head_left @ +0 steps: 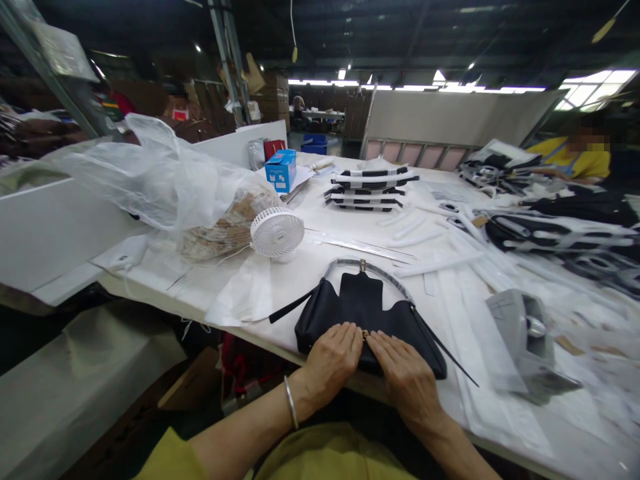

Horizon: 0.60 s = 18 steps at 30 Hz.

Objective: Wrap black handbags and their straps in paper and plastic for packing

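Observation:
A black handbag lies at the table's front edge, its flap folded back and its wrapped handle arching behind it. Dark straps trail from both sides. My left hand rests flat on the bag's front, left of a small gold clasp, fingers stretched out. On the clasp's right, my right hand presses the same panel with its fingers laid flat. Both hands touch the bag, and neither is wrapped round anything. The bag's lower front is partly hidden by my hands.
A white fan stands left of the bag, near clear plastic bags and a blue box. Wrapped black pieces are stacked behind. A tape dispenser sits right. A person in yellow is at the far right.

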Available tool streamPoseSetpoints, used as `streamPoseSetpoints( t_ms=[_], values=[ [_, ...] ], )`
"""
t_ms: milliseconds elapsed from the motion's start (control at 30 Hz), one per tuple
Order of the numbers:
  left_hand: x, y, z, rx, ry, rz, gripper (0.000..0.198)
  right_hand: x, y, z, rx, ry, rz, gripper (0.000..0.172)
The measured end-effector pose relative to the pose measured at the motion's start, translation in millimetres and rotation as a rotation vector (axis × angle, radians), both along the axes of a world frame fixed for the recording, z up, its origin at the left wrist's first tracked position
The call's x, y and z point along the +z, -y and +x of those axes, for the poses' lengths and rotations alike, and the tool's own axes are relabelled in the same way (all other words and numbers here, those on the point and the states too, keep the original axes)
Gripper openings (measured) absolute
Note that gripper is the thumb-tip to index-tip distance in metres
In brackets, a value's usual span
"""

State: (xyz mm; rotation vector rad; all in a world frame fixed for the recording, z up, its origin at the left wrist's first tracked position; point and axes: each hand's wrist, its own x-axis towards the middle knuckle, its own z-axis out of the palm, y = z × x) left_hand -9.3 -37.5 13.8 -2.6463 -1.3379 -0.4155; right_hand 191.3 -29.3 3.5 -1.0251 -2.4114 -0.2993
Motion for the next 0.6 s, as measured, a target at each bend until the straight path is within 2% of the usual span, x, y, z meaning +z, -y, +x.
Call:
streamPoseSetpoints(
  t_ms=[67,133,233,333,400,500,600],
  values=[
    [15.5,-2,-13,0.011,-0.018,0.006,0.04,5.4,-1,1,0.007,-0.02,-0.003,0.058],
    [23.0,-2,-27,0.062,-0.023,0.017,0.039,9.4,-1,1,0.004,-0.03,-0.021,0.061],
    [16.4,0,-42,0.104,-0.017,0.01,0.04,10.7,1,-1,-0.008,-0.031,-0.046,0.062],
    [5.0,2,-47,0.085,0.009,0.015,0.037,9.1,1,-3,-0.022,-0.043,-0.054,0.06],
    [5.1,0,-47,0.056,0.032,0.036,0.035,9.8,-1,-3,-0.026,-0.054,-0.052,0.058],
    [19.8,-11,-46,0.009,0.062,0.091,0.031,18.7,-12,0,-0.003,-0.066,-0.025,0.056],
    [45.6,-28,-42,-0.015,0.104,0.244,0.03,38.4,-32,2,0.029,-0.117,0.083,0.051]
  ],
)
